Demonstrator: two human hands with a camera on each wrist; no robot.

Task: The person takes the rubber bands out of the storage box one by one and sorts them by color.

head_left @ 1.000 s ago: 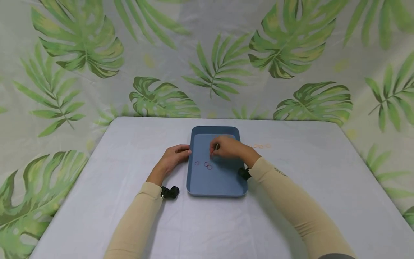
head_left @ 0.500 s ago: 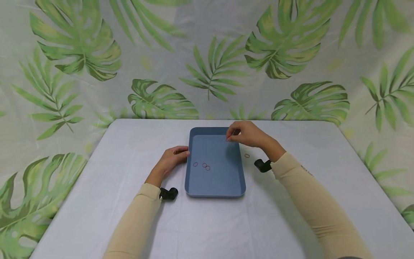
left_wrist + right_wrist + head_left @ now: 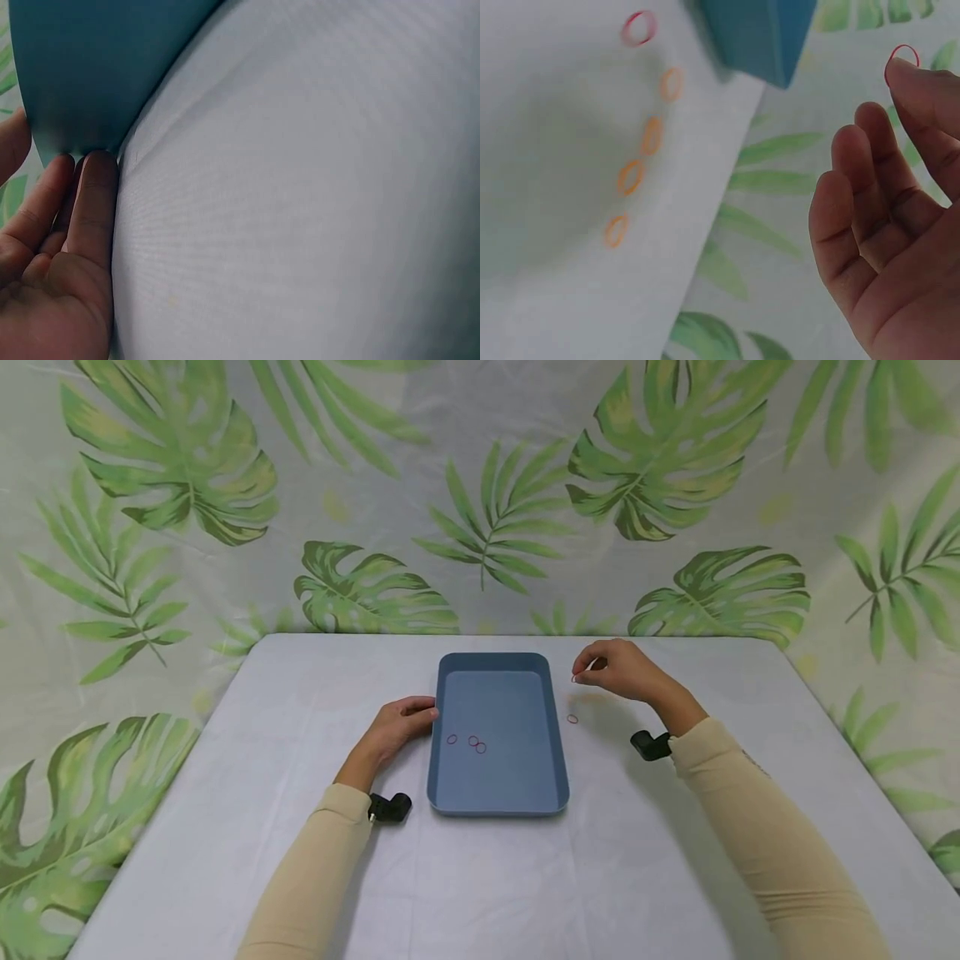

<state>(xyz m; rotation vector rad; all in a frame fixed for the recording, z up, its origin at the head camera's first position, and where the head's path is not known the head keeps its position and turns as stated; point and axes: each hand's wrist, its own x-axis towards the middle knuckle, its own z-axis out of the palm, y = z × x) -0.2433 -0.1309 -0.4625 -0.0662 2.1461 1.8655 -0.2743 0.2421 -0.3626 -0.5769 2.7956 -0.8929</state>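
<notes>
My right hand point(image 3: 618, 670) is raised off the table, just right of the blue tray point(image 3: 498, 789). Between thumb and forefinger it pinches a small red rubber band point(image 3: 904, 46); its other fingers are loosely bent. My left hand point(image 3: 401, 727) lies at the tray's left side. In the left wrist view, the fingertips point(image 3: 97, 169) touch the tray's outer wall, fairly straight. Inside the tray lie three red rubber bands, one apart point(image 3: 452, 739) and a touching pair point(image 3: 477, 744).
A red rubber band point(image 3: 572, 719) lies on the white table right of the tray. Several orange rubber bands point(image 3: 631, 177) form a row beyond it, blurred behind the right hand in the head view. A leaf-print curtain point(image 3: 495, 527) hangs behind the table.
My right hand has lifted out of the tray and moved right past its far right rim, carrying the red rubber band. My left hand has stayed at the tray's side.
</notes>
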